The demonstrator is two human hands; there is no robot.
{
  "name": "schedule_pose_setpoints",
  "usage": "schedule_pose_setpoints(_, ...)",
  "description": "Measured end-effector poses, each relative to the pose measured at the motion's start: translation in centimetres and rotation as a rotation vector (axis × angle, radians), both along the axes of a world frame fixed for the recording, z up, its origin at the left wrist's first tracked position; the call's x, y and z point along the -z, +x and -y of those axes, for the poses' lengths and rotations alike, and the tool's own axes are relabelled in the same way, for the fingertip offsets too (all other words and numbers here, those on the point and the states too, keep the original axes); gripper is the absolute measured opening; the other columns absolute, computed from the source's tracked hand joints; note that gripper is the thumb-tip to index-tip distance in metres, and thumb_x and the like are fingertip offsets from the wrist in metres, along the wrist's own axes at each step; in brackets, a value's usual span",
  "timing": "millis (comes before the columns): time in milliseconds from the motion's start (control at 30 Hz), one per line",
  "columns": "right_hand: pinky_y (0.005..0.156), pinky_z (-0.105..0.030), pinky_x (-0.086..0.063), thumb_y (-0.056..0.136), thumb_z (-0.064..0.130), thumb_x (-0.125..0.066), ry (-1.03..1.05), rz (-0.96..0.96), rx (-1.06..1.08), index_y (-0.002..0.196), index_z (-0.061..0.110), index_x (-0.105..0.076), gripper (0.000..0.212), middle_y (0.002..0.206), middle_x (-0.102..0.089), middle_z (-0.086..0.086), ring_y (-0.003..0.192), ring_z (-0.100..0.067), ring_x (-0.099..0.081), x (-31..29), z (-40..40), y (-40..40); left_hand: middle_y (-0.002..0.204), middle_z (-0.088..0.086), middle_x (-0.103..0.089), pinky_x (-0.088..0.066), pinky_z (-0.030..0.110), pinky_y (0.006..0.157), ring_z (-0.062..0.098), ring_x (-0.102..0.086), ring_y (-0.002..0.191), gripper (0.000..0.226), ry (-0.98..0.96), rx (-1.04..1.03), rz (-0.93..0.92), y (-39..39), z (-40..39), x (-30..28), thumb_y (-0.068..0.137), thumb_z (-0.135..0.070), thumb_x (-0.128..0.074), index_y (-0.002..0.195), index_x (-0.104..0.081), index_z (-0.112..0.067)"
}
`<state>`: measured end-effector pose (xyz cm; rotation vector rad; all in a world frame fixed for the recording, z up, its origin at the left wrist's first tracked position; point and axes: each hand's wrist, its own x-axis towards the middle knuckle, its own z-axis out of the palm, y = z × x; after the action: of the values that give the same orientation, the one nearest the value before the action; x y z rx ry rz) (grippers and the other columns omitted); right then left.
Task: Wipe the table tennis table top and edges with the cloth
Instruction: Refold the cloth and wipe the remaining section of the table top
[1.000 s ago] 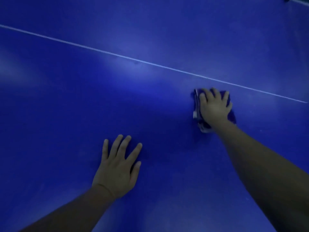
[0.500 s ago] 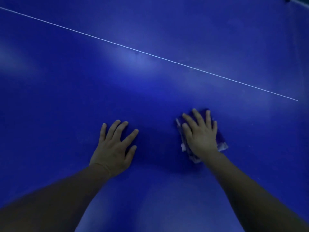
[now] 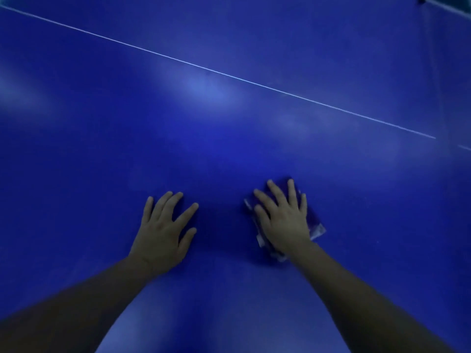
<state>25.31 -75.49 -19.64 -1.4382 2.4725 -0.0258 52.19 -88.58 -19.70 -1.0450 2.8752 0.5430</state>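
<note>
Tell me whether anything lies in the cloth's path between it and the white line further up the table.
Nothing visible does. The right hand presses flat on the cloth, and bare blue table top runs from it to the white line. The left hand rests off to the side.

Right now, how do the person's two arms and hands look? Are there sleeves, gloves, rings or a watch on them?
Both forearms are bare up to the picture's lower edge: no sleeves show. The left hand and the right hand wear no gloves. I see no rings, no watch and no wristband, though the light is dim and the right hand is slightly blurred, so something small could be missed.
</note>
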Motion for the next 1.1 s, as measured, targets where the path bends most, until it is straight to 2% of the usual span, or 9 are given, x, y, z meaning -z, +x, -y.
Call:
schedule_pose_setpoints(67,0.117,-0.063,0.004,0.098,0.062,-0.018,-0.013,0.048,0.205,0.148,0.05,-0.032,0.053,0.165,-0.015,0.012,0.152,-0.031,0.01,0.3,3.5,1.3,0.147,0.017,-0.042,-0.017,0.062,0.117,0.036,-0.034,0.14,0.065,-0.032,-0.005,-0.015,1.9,-1.5,0.2,0.101,-0.055,-0.019,0.14,-0.055,-0.017)
schedule_pose_setpoints(133,0.116,-0.063,0.007,0.101,0.058,-0.022,-0.013,0.042,0.205,0.15,0.048,-0.028,0.051,0.166,-0.011,0.009,0.151,-0.035,0.013,0.6,5.3,4.3,0.146,0.017,-0.043,-0.016,0.061,0.117,0.037,-0.034,0.139,0.067,-0.062,-0.03,-0.017,3.4,-3.1,0.4,0.101,-0.054,-0.017,0.139,-0.056,-0.014)
schedule_pose_setpoints(300,0.116,-0.066,-0.011,0.103,0.052,-0.03,-0.081,-0.037,-0.206,0.148,0.04,-0.037,0.046,0.165,-0.021,0.003,0.152,-0.041,-0.006,0.7,-3.8,12.9,0.153,0.019,-0.036,-0.013,0.06,0.118,0.037,-0.027,0.146,0.069,-0.071,-0.069,0.036,5.0,-7.5,1.1,0.102,-0.052,-0.013,0.144,-0.049,-0.009)
schedule_pose_setpoints(433,0.113,-0.065,-0.022,0.103,0.054,-0.03,-0.013,-0.085,-0.445,0.144,0.043,-0.044,0.045,0.162,-0.029,0.005,0.151,-0.038,-0.013,0.0,-9.8,9.2,0.157,0.019,-0.031,-0.01,0.061,0.119,0.036,-0.02,0.148,0.069,-0.077,-0.057,0.053,5.2,-7.7,1.5,0.101,-0.053,-0.013,0.147,-0.043,-0.01)
schedule_pose_setpoints(533,0.111,-0.069,-0.025,0.099,0.054,-0.03,0.013,-0.063,-0.29,0.142,0.041,-0.05,0.049,0.16,-0.034,0.004,0.149,-0.039,-0.02,-0.7,-7.0,5.1,0.156,0.019,-0.031,-0.011,0.061,0.118,0.036,-0.019,0.149,0.066,-0.071,-0.065,0.067,5.1,-7.9,1.2,0.101,-0.051,-0.017,0.147,-0.043,-0.012)
schedule_pose_setpoints(700,0.118,-0.062,0.006,0.098,0.06,-0.012,0.014,0.031,0.179,0.153,0.048,-0.02,0.056,0.167,-0.006,0.009,0.151,-0.034,0.014,0.5,1.0,8.2,0.158,0.017,-0.03,-0.012,0.06,0.119,0.033,-0.018,0.15,0.062,-0.093,-0.071,0.073,5.3,-7.8,1.0,0.097,-0.047,-0.029,0.148,-0.043,-0.014)
schedule_pose_setpoints(867,0.116,-0.066,-0.014,0.105,0.051,-0.03,-0.087,-0.013,-0.272,0.148,0.039,-0.04,0.046,0.165,-0.022,0.004,0.152,-0.039,-0.007,0.3,-8.0,15.8,0.157,0.017,-0.031,-0.013,0.06,0.119,0.033,-0.02,0.149,0.062,-0.087,-0.07,0.049,5.3,-8.0,0.8,0.096,-0.046,-0.031,0.147,-0.045,-0.015)
schedule_pose_setpoints(967,0.115,-0.063,-0.015,0.105,0.053,-0.027,-0.043,-0.029,-0.476,0.145,0.042,-0.042,0.044,0.164,-0.025,0.005,0.152,-0.036,-0.01,0.0,-14.2,13.1,0.158,0.017,-0.03,-0.012,0.059,0.12,0.033,-0.017,0.15,0.062,-0.071,-0.077,0.049,5.3,-8.0,0.9,0.096,-0.047,-0.029,0.148,-0.043,-0.016)
schedule_pose_setpoints(1100,0.116,-0.066,-0.016,0.101,0.058,-0.024,0.034,-0.023,-0.233,0.146,0.044,-0.042,0.051,0.163,-0.024,0.009,0.152,-0.031,-0.003,-0.3,-11.7,7.9,0.159,0.015,-0.027,-0.009,0.058,0.121,0.03,-0.013,0.151,0.063,-0.059,-0.083,0.043,5.5,-8.0,1.1,0.096,-0.049,-0.027,0.15,-0.041,-0.019)
